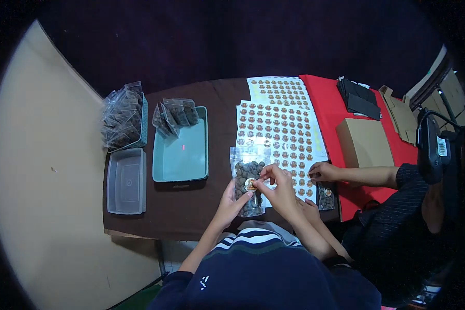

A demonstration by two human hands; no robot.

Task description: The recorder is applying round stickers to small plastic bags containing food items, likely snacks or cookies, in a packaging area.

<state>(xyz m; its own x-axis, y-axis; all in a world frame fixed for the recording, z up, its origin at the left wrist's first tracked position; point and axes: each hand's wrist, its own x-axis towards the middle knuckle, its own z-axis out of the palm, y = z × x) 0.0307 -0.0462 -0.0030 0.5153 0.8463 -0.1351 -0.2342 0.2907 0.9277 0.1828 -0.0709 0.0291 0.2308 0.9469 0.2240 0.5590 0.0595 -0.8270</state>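
Note:
My left hand [231,205] grips the left edge of a clear pouch [250,163] of small, dark roundish pieces. My right hand [277,188] pinches a round printed sticker [251,184] against the pouch's front, its fingers closed on the sticker's right side. Beneath and around the pouch lie white sheets [275,125] with rows of round orange-brown stickers.
A co-worker's hands [321,171] reach over the sheets at right, beside a smaller pouch [326,199]. At left stand a teal tray [179,160] with pouches, a full basket [140,124] and a clear container [126,181]. Right, on red cloth, are a cardboard box [364,144] and black packets [356,98].

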